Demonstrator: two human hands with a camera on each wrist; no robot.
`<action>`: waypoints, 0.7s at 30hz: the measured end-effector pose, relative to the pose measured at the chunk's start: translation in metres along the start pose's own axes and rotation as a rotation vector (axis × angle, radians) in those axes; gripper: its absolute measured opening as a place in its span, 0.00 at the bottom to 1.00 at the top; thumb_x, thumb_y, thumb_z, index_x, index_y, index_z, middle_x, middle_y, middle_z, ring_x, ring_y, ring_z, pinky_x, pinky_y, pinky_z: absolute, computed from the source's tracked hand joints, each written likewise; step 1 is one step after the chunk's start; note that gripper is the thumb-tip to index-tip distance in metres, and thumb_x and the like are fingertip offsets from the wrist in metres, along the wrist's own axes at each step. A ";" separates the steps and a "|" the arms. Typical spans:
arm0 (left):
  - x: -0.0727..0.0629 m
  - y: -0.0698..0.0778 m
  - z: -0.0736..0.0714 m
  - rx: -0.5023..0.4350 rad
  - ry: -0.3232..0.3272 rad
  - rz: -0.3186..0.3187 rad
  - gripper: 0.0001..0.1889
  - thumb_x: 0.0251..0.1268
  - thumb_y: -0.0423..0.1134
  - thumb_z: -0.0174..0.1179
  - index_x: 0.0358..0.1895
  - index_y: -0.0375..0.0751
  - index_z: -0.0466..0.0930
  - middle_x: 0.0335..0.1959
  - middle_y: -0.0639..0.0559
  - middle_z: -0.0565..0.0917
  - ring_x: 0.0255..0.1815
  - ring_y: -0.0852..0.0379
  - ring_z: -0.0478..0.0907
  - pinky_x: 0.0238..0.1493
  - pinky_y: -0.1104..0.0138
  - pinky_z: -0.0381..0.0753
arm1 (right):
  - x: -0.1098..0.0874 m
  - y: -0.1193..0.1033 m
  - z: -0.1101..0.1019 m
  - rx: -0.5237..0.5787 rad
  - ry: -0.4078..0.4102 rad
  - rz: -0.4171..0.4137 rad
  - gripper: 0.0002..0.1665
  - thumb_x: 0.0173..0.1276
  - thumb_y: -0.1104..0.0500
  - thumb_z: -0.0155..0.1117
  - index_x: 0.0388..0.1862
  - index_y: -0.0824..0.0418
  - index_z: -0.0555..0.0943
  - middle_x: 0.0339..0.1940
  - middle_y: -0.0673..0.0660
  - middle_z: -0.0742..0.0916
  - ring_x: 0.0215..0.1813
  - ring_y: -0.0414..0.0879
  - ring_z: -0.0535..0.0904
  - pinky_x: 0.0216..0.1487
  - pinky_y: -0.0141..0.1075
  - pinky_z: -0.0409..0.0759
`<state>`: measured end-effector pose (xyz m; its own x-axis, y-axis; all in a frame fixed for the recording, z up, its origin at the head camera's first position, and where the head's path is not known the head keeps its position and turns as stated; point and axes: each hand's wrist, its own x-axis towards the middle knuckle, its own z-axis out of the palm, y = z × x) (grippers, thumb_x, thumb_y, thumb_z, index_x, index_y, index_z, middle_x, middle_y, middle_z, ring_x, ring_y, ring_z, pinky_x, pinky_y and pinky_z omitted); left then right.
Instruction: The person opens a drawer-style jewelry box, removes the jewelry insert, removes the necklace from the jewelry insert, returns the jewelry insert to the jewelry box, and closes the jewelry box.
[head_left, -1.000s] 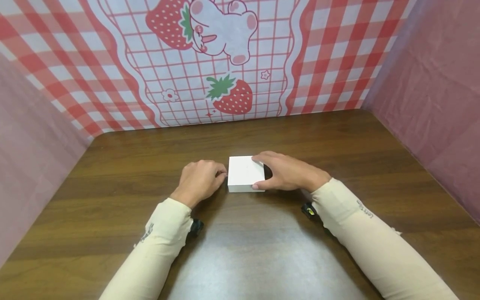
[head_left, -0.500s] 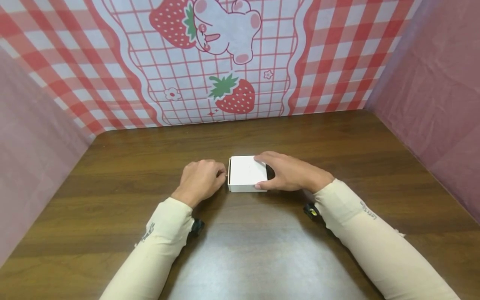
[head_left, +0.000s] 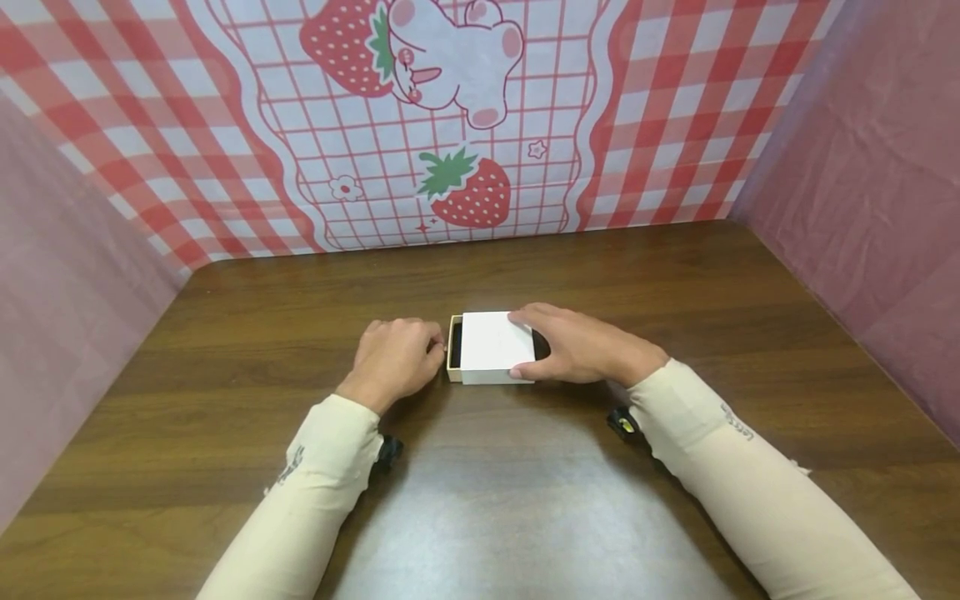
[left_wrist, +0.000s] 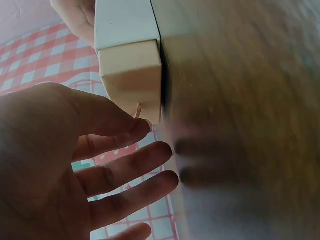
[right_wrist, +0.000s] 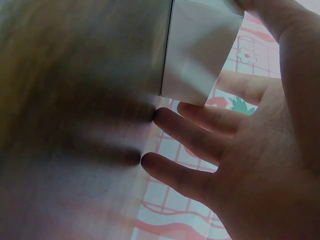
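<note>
A white drawer-style box lies on the table, its white outer sleeve [head_left: 495, 342] facing up. From its left end sticks out a cream inner drawer [head_left: 454, 376], dark inside. My left hand [head_left: 397, 360] pinches a small thin pull loop [left_wrist: 139, 109] on the drawer's end face between thumb and forefinger; its other fingers are spread, as the left wrist view shows. My right hand [head_left: 581, 343] grips the sleeve across its width at the right end, thumb on the near side and forefinger at the far edge. What lies inside the drawer is too dark to make out.
The brown wooden table [head_left: 495, 517] runs back to a red-and-white checked cloth [head_left: 660, 108] with strawberry prints. Pink fabric walls [head_left: 877, 167] stand at both sides. A dark wrist camera [head_left: 622, 422] hangs under the right cuff, another under the left.
The inner drawer has slid out leftward from the sleeve, exposing its dark inside. My left hand has moved slightly left with the loop. My right hand stays on the sleeve.
</note>
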<state>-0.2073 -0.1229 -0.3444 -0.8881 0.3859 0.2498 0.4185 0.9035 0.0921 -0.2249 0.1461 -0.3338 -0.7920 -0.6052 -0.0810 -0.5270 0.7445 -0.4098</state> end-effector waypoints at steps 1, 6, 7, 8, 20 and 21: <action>0.000 0.000 0.000 -0.005 0.005 0.005 0.10 0.64 0.38 0.58 0.24 0.50 0.81 0.23 0.55 0.82 0.28 0.52 0.81 0.33 0.52 0.76 | 0.000 0.000 0.000 0.001 -0.001 0.001 0.54 0.62 0.34 0.69 0.78 0.58 0.62 0.75 0.57 0.69 0.71 0.51 0.67 0.70 0.52 0.66; 0.000 0.002 0.000 -0.043 0.018 0.010 0.10 0.66 0.38 0.55 0.26 0.49 0.83 0.23 0.55 0.82 0.26 0.52 0.80 0.31 0.52 0.76 | -0.001 0.000 0.000 0.007 0.002 0.002 0.54 0.61 0.33 0.69 0.78 0.58 0.62 0.75 0.57 0.69 0.70 0.51 0.68 0.69 0.52 0.67; 0.000 0.002 0.000 -0.049 0.016 0.004 0.11 0.66 0.39 0.55 0.26 0.49 0.82 0.23 0.55 0.82 0.27 0.52 0.80 0.31 0.52 0.76 | -0.001 0.000 0.000 0.008 0.003 0.001 0.54 0.61 0.33 0.69 0.78 0.58 0.62 0.74 0.57 0.69 0.69 0.51 0.68 0.69 0.52 0.67; 0.000 0.002 0.000 -0.054 0.014 -0.004 0.11 0.67 0.39 0.55 0.26 0.49 0.82 0.24 0.55 0.82 0.27 0.52 0.80 0.32 0.52 0.76 | -0.001 0.000 0.000 0.008 0.004 0.000 0.54 0.61 0.33 0.69 0.78 0.58 0.62 0.74 0.57 0.69 0.69 0.50 0.68 0.69 0.52 0.67; 0.002 0.005 -0.001 -0.061 -0.098 -0.071 0.15 0.73 0.52 0.55 0.40 0.47 0.87 0.36 0.54 0.87 0.39 0.53 0.83 0.45 0.52 0.78 | -0.001 0.000 0.000 0.006 -0.002 0.010 0.54 0.61 0.33 0.69 0.79 0.57 0.61 0.75 0.57 0.68 0.70 0.51 0.68 0.68 0.53 0.68; 0.002 0.005 -0.001 -0.060 -0.098 -0.071 0.15 0.73 0.53 0.55 0.40 0.48 0.87 0.36 0.54 0.87 0.39 0.53 0.83 0.45 0.52 0.78 | -0.001 0.000 0.000 0.005 -0.002 0.009 0.54 0.61 0.33 0.69 0.78 0.57 0.61 0.75 0.57 0.68 0.69 0.51 0.68 0.68 0.53 0.68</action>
<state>-0.2064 -0.1179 -0.3424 -0.9289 0.3405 0.1455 0.3620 0.9176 0.1644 -0.2239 0.1464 -0.3341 -0.7961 -0.5989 -0.0863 -0.5182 0.7484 -0.4140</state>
